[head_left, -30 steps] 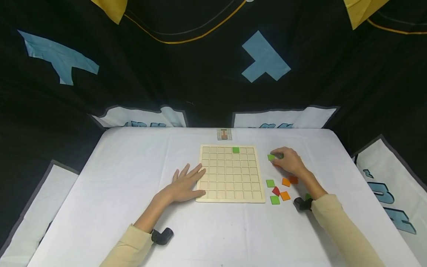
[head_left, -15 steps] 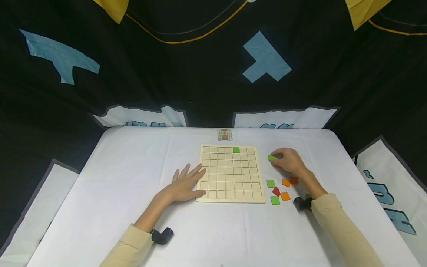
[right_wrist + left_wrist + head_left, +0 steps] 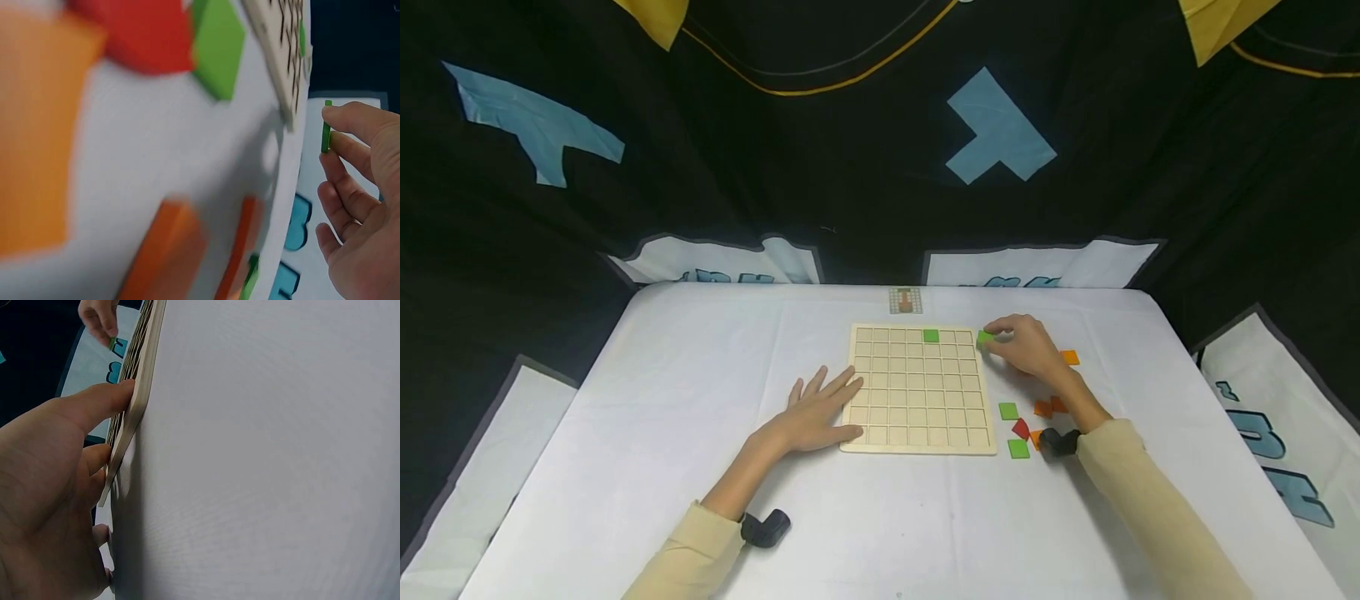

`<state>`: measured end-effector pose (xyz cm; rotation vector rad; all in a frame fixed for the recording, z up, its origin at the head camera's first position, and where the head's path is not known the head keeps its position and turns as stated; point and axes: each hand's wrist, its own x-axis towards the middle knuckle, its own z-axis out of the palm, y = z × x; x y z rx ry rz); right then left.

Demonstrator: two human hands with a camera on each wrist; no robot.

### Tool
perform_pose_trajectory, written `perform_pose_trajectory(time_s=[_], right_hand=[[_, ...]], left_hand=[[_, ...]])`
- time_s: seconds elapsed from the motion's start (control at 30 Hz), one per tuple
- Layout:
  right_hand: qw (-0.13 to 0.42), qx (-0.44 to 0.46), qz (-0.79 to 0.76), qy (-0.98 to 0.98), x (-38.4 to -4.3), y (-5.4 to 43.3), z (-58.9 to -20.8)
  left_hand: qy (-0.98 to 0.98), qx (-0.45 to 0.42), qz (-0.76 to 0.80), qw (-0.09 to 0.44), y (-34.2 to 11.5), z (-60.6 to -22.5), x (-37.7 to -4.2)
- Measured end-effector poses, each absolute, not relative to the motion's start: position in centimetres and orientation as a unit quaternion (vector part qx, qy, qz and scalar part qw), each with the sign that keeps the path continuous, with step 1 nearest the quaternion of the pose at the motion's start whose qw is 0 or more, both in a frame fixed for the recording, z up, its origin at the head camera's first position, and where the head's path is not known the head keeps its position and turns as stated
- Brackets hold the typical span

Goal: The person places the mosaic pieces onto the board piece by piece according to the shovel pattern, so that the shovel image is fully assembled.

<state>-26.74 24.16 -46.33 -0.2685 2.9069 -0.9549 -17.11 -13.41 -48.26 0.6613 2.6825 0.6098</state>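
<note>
A wooden grid board point(image 3: 917, 392) lies flat on the white table, with one green square tile point(image 3: 931, 336) set in its top row. My left hand point(image 3: 812, 421) rests with spread, straight fingers on the board's left edge; in the left wrist view its thumb point(image 3: 115, 397) touches the rim. Between thumb and fingers, my right hand point(image 3: 1026, 346) pinches a second green square tile point(image 3: 326, 128). That tile is held up off the table, close to the board's upper right corner.
Right of the board lie green tiles point(image 3: 1018, 449), a red rounded piece point(image 3: 1021, 428) and several orange tiles point(image 3: 1070, 357), some partly hidden by the right arm. A small printed pattern card point(image 3: 906, 301) sits behind the board. Dark cloth point(image 3: 865, 183) hangs beyond the table.
My right hand has moved left and away from me, carrying the green tile from the loose pieces to the board's right edge. An orange tile is uncovered behind it. My left hand stays put.
</note>
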Motion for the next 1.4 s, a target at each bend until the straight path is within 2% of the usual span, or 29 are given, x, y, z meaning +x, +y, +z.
perform_pose_trajectory(time_s=[0.27,0.73,1.4], right_hand=[[0.019,-0.133,-0.328,0.935,-27.7,21.2,-45.6],[0.028,-0.201,-0.346,0.916,-29.2,17.1,-46.4],[0.043,-0.194,-0.341,0.919,-30.3,14.4,-47.7]], left_hand=[[0.936,0.233,0.21,0.158,-13.4,-48.4,-17.3],[0.937,0.233,0.208,0.158,-13.5,-48.5,-17.3],[0.935,0.234,0.212,0.159,-13.6,-48.5,-17.2]])
